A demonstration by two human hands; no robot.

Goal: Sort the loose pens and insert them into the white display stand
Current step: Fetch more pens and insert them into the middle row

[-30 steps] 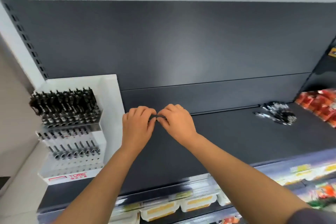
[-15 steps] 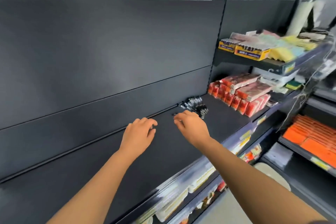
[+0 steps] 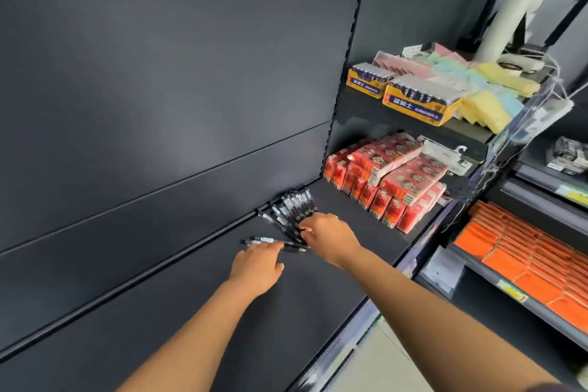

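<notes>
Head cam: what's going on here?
A person is reaching with both hands to a pile of loose black pens on a dark shelf. The right hand is at the pile's near edge; whether it grips any pen is unclear. The left hand touches two separate pens lying in front. The white display stand is out of view.

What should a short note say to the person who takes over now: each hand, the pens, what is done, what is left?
Left hand: fingers straight, touching a few separate pens that lie flat on the dark shelf.
Right hand: fingers curled down onto the pen pile at the back of the shelf; whether it grips is not clear.
White display stand: not in this view.
Done: nothing that shows here; no pen is lifted.
Left: gather the pens, sort them, insert them into the stand.
</notes>
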